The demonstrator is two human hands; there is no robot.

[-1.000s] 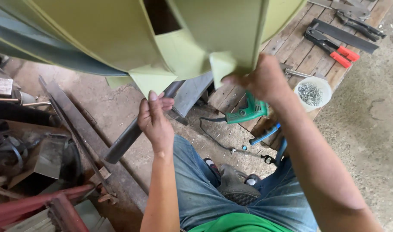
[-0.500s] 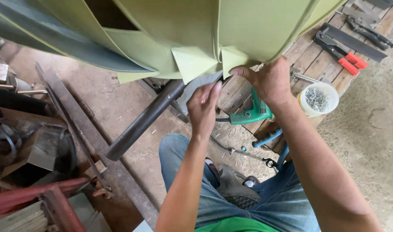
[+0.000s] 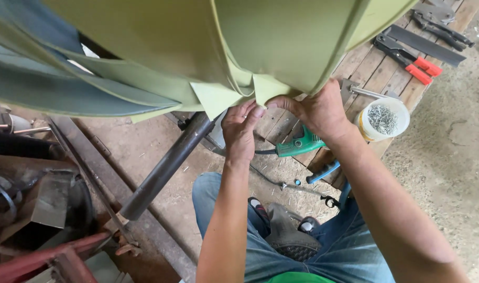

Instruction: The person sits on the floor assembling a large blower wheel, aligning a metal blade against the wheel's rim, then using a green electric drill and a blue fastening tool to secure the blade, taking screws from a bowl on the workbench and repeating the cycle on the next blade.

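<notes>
Sheet metal: pale green sheet (image 3: 161, 47) fills the top of my view, curved and overlapping in layers, hanging over the work area so its lower edge sits right at hand height.
Pipe: dark round pipe (image 3: 166, 167) runs under the sheet toward me on a slant; I judge it serves as the form the metal bends around, though the contact is hidden.
Planks: wooden planks (image 3: 373, 71) lie to my right as a tool bench, keeping everything within reach.
Right hand: my right hand (image 3: 313, 112) is pinched together on the sheet's lower edge, thumb below, fingers above, gripping beside the folded corner.
Left hand: my left hand (image 3: 239, 128) comes up from underneath, fingers curled nearly closed, fingertips (image 3: 252, 111) pressing the same edge just beside the right thumb; I can't tell whether it truly grips or only pushes.
Tab: triangular folded tab (image 3: 213, 98) sticks down just left of both hands.
Drill: green power drill (image 3: 300, 145) rests on the planks below my hands.
Tub: white tub (image 3: 383, 119) of small metal fasteners sits near my right wrist.
Snips: red-handled snips (image 3: 407, 58) lie well apart, further up the planks.
</notes>
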